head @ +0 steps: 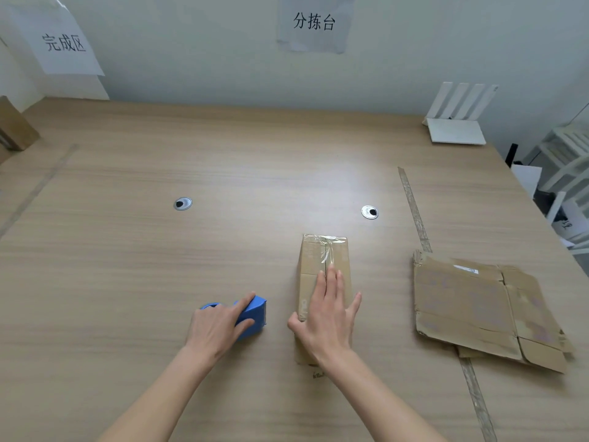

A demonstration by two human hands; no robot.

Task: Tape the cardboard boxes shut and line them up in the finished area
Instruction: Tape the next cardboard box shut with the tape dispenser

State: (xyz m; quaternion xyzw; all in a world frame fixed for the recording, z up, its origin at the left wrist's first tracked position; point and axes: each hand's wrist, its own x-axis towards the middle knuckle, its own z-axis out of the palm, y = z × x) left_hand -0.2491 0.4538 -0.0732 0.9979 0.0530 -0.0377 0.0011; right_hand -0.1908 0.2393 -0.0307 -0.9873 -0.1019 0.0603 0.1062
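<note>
A narrow cardboard box [322,260] lies on the wooden table [159,266], its far end covered with clear tape along the centre seam. My right hand [328,317] lies flat on top of it with straight fingers, the thumb against the box's left side. To the left, my left hand [220,327] grips a blue tape dispenser [253,317] that rests on the table, with the index finger along its top and the thumb on its side. A flattened cardboard box [471,304] lies at the right.
Another cardboard box [14,126] stands at the far left under a paper sign [63,43]. A second sign [314,22] hangs on the back wall. Tape strips [414,208] mark zones on the table. Two cable grommets [182,203] sit mid-table. A white router [455,122] stands back right.
</note>
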